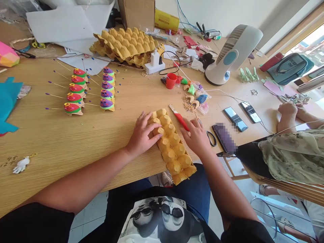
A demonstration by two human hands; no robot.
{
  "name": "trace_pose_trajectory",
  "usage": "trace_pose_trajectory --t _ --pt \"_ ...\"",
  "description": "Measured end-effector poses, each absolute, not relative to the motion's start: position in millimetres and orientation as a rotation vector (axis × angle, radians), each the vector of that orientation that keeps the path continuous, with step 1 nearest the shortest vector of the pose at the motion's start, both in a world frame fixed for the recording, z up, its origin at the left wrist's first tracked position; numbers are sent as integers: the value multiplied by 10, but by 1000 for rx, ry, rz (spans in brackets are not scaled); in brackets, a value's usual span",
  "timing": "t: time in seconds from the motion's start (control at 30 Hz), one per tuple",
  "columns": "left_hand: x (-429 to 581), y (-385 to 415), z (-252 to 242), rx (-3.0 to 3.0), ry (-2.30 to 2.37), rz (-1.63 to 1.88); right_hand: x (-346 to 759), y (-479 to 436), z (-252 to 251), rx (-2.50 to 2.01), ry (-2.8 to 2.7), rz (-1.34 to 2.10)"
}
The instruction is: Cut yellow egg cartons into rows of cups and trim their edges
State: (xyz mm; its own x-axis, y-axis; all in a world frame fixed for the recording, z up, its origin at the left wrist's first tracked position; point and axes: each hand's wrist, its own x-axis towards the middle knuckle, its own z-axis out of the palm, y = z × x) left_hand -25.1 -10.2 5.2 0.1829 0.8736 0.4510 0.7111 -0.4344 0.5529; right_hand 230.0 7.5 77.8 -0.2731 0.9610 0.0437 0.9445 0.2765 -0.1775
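Yellow moulded-pulp egg-carton strip (178, 149), 2 cups wide, overhangs desk's (55, 138) near edge. L hand (143, 133): fingers spread loosely, touching cups at strip's far end. R hand (196, 137): fingers over red-handled, metal-bladed knife (180, 118) beside strip, can't tell if gripping.

Hands (143, 133) on egg carton (174, 139) and knife (180, 120), fan (234, 50)

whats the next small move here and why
Perhaps ease the red-handled, pale-bladed knife over to the yellow, bumpy egg-carton strip: the right hand is at the handle, the blade points away beside the strip, and the left hand rests on the strip.
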Motion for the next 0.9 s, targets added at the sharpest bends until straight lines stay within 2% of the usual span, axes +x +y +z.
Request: trace_pose_trajectory --t 0.2,0.4,0.53,0.7,0.9 --pt "-234 -167 146 2293 1506 1120 2446 -464 794 -1720 -2351 625" --pt "-208 -252 224 2370 1420 1104 2331 -488 634 -1603 -2263 808" --pt "-225 -274 293 2308 1418 1216 2300 -444 673 -1568 -2105 840" --pt "-297 -265 419 2002 1415 1368 2171 -232 764 -1377 -1873 828" --pt "-313 -154 531 1309 1039 1316 1676 271 828 -1182 -1748 863"
